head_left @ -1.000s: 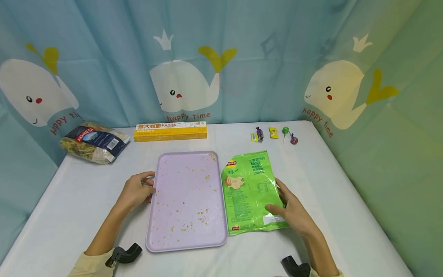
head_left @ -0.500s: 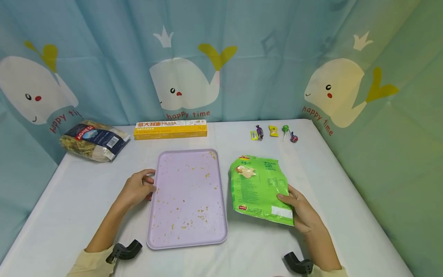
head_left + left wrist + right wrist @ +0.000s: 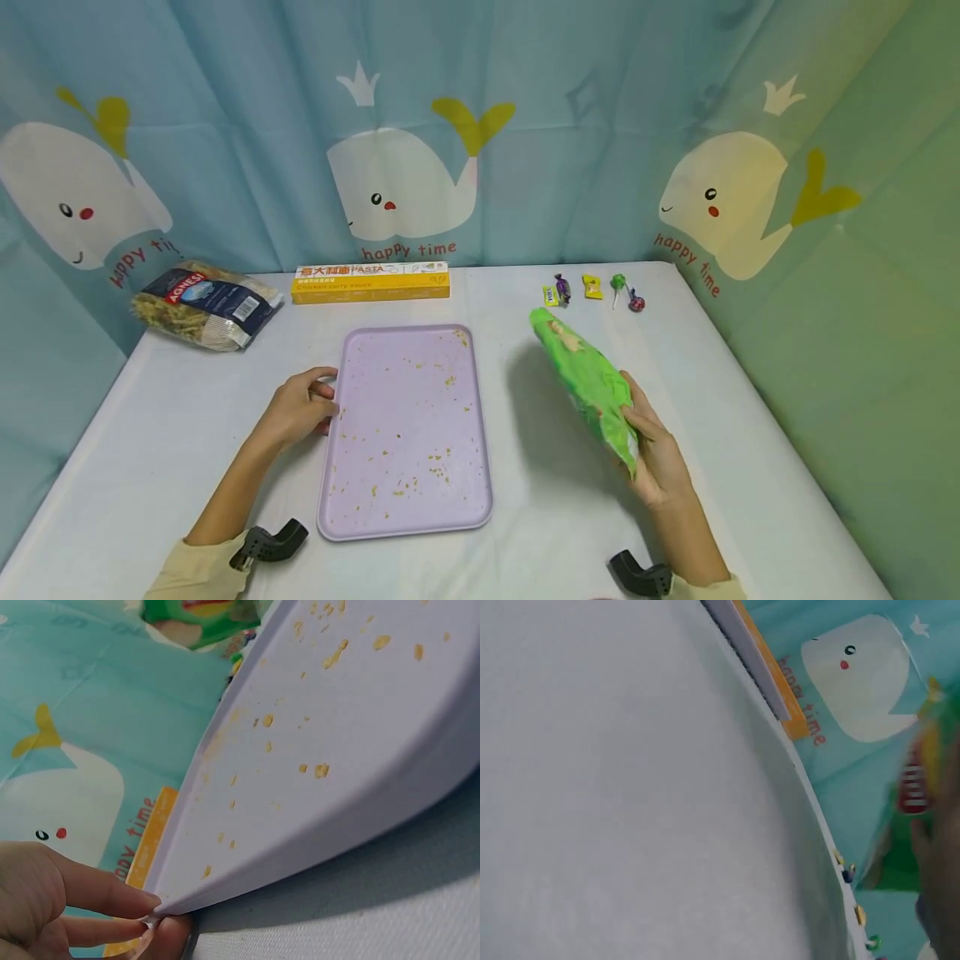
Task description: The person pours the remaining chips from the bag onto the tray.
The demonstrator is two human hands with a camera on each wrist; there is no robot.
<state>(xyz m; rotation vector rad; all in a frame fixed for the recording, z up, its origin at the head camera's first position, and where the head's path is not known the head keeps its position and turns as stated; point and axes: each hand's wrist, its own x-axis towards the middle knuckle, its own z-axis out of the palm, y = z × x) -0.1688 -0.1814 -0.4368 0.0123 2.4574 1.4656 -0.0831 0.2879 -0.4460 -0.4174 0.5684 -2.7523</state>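
Note:
My left hand point(image 3: 300, 407) grips the left edge of a lilac tray point(image 3: 405, 392); in the left wrist view its fingertips point(image 3: 146, 901) pinch the rim. Yellow crumbs are scattered across the tray, which lies on the table. To the right, my right hand point(image 3: 656, 446) holds a green chip bag point(image 3: 588, 375) by its lower right side, thumb on the near face. The bag is raised above the cloth and tilted, seen nearly edge-on. In the right wrist view the bag point(image 3: 900, 862) shows only in part and blurred, at the right border.
A yellow pasta box point(image 3: 370, 287) lies at the back of the white-covered table point(image 3: 540, 542). At the back left is a bag of pasta point(image 3: 206, 307). Several small wrapped sweets, including a yellow one point(image 3: 592, 287) and a green lollipop point(image 3: 618, 282), lie at the back right. A whale-print curtain hangs behind.
My right hand has lifted the chip bag off the table beside the tray, moved it right and turned it nearly edge-on. The left hand and the tray have stayed put.

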